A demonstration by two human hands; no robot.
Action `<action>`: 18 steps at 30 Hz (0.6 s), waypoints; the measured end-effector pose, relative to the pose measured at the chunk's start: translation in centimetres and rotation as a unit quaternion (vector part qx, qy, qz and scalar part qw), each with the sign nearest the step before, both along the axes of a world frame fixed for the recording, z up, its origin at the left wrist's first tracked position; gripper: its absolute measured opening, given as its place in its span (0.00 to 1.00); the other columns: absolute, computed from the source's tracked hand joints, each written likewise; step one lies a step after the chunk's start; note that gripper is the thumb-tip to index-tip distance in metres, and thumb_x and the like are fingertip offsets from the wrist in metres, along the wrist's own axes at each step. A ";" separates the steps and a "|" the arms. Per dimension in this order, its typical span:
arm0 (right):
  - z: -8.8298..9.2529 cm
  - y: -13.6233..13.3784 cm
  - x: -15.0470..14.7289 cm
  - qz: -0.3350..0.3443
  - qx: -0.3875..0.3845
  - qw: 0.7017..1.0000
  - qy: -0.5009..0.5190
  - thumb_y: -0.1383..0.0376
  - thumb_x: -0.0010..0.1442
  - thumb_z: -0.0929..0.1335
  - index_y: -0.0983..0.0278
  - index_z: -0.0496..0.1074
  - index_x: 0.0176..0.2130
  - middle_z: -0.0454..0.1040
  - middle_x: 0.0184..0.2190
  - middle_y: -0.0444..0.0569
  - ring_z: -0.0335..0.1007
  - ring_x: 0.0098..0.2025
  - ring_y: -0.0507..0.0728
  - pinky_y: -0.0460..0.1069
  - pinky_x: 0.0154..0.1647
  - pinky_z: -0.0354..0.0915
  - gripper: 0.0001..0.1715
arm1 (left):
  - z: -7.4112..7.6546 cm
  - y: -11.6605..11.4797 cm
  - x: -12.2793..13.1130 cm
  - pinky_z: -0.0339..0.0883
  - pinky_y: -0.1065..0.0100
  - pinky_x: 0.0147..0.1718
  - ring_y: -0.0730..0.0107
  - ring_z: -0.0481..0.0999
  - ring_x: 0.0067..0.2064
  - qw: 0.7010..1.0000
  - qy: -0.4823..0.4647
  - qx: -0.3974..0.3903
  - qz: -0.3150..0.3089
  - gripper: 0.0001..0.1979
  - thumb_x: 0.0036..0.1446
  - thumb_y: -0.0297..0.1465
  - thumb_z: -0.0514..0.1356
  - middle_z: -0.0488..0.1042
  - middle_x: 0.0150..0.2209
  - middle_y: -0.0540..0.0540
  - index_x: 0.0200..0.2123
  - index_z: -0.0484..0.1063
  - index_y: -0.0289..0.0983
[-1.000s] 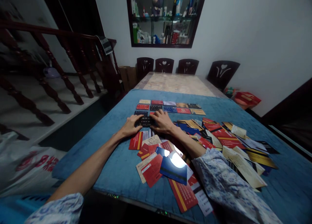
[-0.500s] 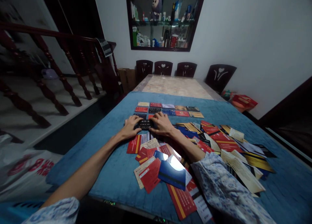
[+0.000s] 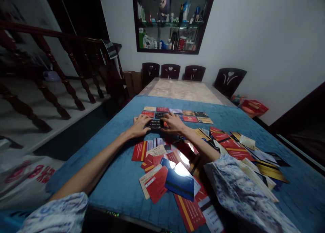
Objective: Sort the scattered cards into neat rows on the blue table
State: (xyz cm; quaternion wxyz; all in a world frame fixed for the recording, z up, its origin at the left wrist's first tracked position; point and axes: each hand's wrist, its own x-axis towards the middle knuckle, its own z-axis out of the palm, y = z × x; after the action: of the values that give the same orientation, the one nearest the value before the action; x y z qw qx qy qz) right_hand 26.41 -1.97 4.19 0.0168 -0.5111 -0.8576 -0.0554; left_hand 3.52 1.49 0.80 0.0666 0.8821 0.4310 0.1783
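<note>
A black card (image 3: pixel 154 124) with pale lettering is held between my two hands over the blue cloth. My left hand (image 3: pixel 140 125) grips its left end, fingers at the far side and thumb at the near side. At the right end, my right hand (image 3: pixel 174 123) holds it the same way. Just beyond lie rows of cards, among them a red card (image 3: pixel 162 109), a cream card (image 3: pixel 149 108) and a gold card (image 3: pixel 204 120). My hands partly cover the nearest row. Closer to me, a blue card (image 3: pixel 179 182) and a red card (image 3: pixel 156 185) overlap in a loose heap.
More cards pile up on the right, including a gold one (image 3: pixel 271 170). The blue cloth (image 3: pixel 111 182) covers the near part of the table, with a bare stone-patterned top (image 3: pixel 182 89) beyond. Chairs (image 3: pixel 170 71) stand at the far end, and a white bag (image 3: pixel 22 179) is at the left.
Both hands have moved the black card forward, away from me, towards the rows. It now covers part of the nearest row. The heaps stay as they were.
</note>
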 end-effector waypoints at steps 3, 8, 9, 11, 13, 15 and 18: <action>0.4 0.8 0.4 -0.003 0.001 1.000 -0.009 0.52 0.62 0.69 0.62 0.69 0.61 0.68 0.57 0.60 0.57 0.58 0.68 0.58 0.51 0.61 0.32 | 0.2 0.9 0.6 0.55 0.46 0.56 0.47 0.61 0.59 1.000 0.009 0.002 -0.002 0.26 0.54 0.31 0.61 0.69 0.58 0.39 0.58 0.70 0.40; 0.6 2.6 1.2 -0.005 -0.005 1.000 -0.017 0.53 0.62 0.69 0.62 0.70 0.60 0.68 0.58 0.60 0.57 0.58 0.67 0.58 0.50 0.61 0.30 | 0.4 3.0 1.7 0.55 0.45 0.55 0.45 0.60 0.60 0.999 0.040 -0.002 0.006 0.27 0.54 0.31 0.61 0.69 0.59 0.39 0.59 0.69 0.40; 0.6 2.9 1.4 -0.006 -0.008 1.000 -0.019 0.52 0.62 0.69 0.62 0.71 0.59 0.68 0.58 0.60 0.58 0.57 0.68 0.58 0.50 0.62 0.29 | 0.4 3.4 1.9 0.55 0.45 0.55 0.44 0.60 0.60 0.999 0.045 -0.003 0.008 0.27 0.54 0.31 0.61 0.69 0.59 0.39 0.59 0.70 0.40; 0.7 3.6 1.7 -0.010 -0.014 1.000 -0.025 0.52 0.63 0.68 0.61 0.72 0.58 0.69 0.57 0.59 0.58 0.57 0.68 0.58 0.50 0.62 0.28 | 0.5 4.2 2.4 0.55 0.46 0.55 0.44 0.60 0.60 0.999 0.049 -0.001 0.008 0.27 0.54 0.32 0.61 0.69 0.58 0.39 0.58 0.70 0.42; 0.7 4.2 2.1 -0.014 -0.017 0.999 -0.028 0.52 0.63 0.68 0.61 0.71 0.59 0.69 0.58 0.59 0.58 0.57 0.68 0.58 0.50 0.62 0.28 | 0.6 4.9 3.0 0.55 0.46 0.54 0.44 0.60 0.60 0.998 0.056 -0.004 0.008 0.26 0.54 0.33 0.61 0.70 0.57 0.38 0.58 0.70 0.42; 0.8 4.8 2.5 -0.019 -0.021 0.999 -0.030 0.52 0.63 0.68 0.62 0.71 0.59 0.69 0.58 0.60 0.59 0.57 0.68 0.58 0.50 0.62 0.29 | 0.6 5.6 3.5 0.56 0.46 0.54 0.43 0.60 0.60 0.998 0.065 -0.008 0.008 0.26 0.54 0.34 0.60 0.70 0.56 0.37 0.58 0.71 0.41; 0.7 5.8 3.0 -0.022 -0.029 0.999 -0.036 0.51 0.62 0.68 0.62 0.71 0.58 0.69 0.57 0.60 0.59 0.57 0.68 0.57 0.49 0.63 0.29 | 0.6 6.5 4.3 0.57 0.45 0.53 0.42 0.61 0.59 0.997 0.071 -0.010 0.010 0.26 0.54 0.34 0.60 0.71 0.55 0.37 0.57 0.72 0.41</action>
State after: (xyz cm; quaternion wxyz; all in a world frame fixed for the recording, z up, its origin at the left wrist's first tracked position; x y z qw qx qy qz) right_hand 29.44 3.80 4.91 -0.0303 -0.5275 -0.8476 -0.0488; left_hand 7.79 8.02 1.40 0.0427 0.8875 0.4450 0.1121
